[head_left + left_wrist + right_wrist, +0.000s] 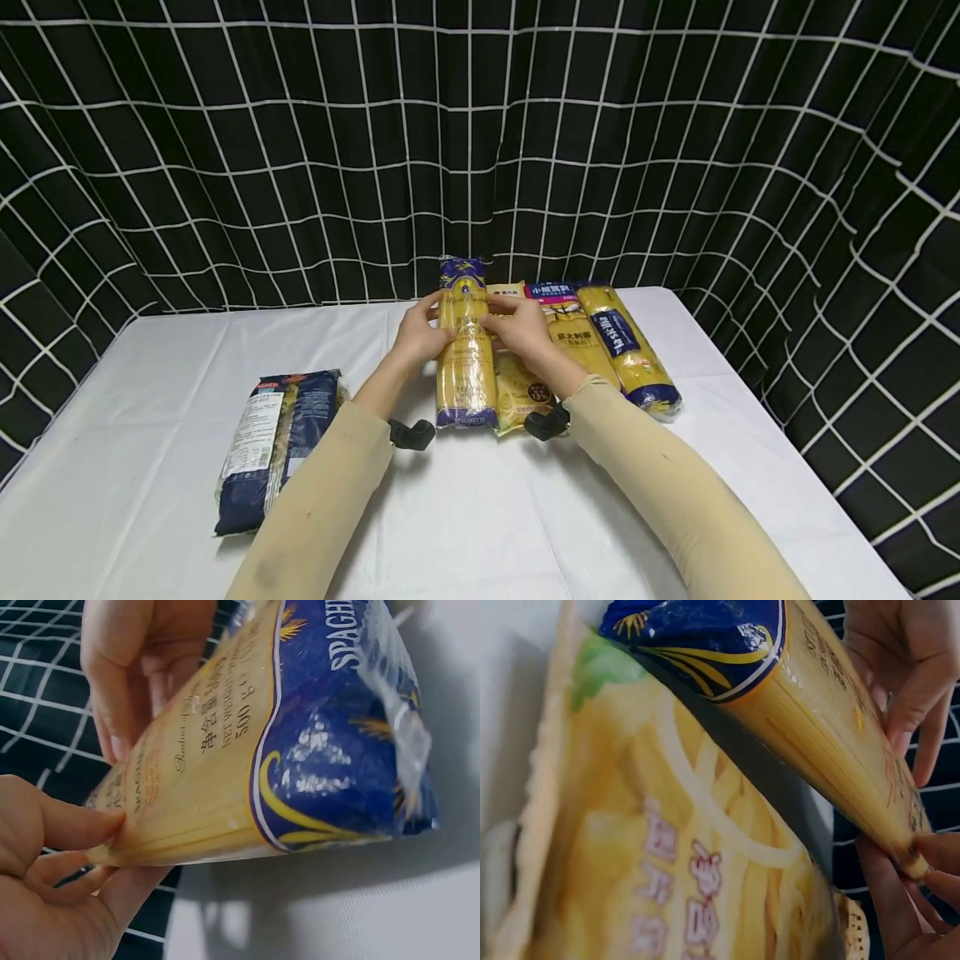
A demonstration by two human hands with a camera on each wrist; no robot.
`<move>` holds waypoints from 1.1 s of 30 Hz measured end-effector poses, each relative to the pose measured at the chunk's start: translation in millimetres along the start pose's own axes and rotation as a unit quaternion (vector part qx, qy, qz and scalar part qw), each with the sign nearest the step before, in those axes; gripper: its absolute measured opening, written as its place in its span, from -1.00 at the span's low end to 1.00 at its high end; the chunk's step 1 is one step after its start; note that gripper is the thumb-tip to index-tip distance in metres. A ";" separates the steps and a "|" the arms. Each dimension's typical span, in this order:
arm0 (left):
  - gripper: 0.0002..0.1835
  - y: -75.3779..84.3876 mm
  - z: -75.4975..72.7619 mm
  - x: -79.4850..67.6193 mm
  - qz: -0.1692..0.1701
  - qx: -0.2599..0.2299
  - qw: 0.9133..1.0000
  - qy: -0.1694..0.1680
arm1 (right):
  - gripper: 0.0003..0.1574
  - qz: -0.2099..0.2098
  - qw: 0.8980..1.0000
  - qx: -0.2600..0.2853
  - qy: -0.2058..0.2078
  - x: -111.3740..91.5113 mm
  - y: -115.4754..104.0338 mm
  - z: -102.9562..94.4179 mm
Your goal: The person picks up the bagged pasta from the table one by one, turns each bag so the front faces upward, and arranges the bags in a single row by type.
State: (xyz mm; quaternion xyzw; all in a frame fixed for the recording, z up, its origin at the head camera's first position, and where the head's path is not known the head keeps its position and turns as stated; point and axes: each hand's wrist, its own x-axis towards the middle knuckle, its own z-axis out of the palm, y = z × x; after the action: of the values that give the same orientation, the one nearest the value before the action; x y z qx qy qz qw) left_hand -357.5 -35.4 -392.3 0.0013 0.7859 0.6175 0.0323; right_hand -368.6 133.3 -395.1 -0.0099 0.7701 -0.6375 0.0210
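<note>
Up by the far edge of the table (300,329), I've got left hand (420,332) and right hand (522,327) pinching a spaghetti pack (467,375), yellow noodle bag (517,396) right beside it.

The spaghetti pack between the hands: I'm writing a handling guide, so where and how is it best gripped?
Probably grip the spaghetti pack at mid-length, one hand from each long side: its long, narrow body should balance there. Avoid the near blue end, where film looks loose. The right hand may need care, as a yellow noodle bag lies on that side.
</note>
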 end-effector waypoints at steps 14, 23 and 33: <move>-0.19 -18.2 -1.2 4.3 -0.043 0.045 0.998 -0.030 | -0.51 -0.039 0.982 -0.181 0.026 4.7 20.8 11.2; -0.21 -19.3 -3.3 3.7 -0.056 0.078 0.995 -0.026 | -0.51 -0.080 0.960 -0.266 0.023 2.6 21.8 13.2; -0.30 -14.5 -4.7 1.5 -0.043 0.124 0.991 -0.034 | -0.34 -0.055 0.969 -0.240 -0.014 -13.2 15.4 7.7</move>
State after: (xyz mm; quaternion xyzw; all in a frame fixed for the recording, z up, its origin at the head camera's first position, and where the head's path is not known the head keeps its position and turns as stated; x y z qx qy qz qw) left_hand -358.7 -43.3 -405.4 -0.0078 0.8543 0.5126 0.0855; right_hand -354.9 129.1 -411.4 -0.0656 0.8986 -0.4338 -0.0060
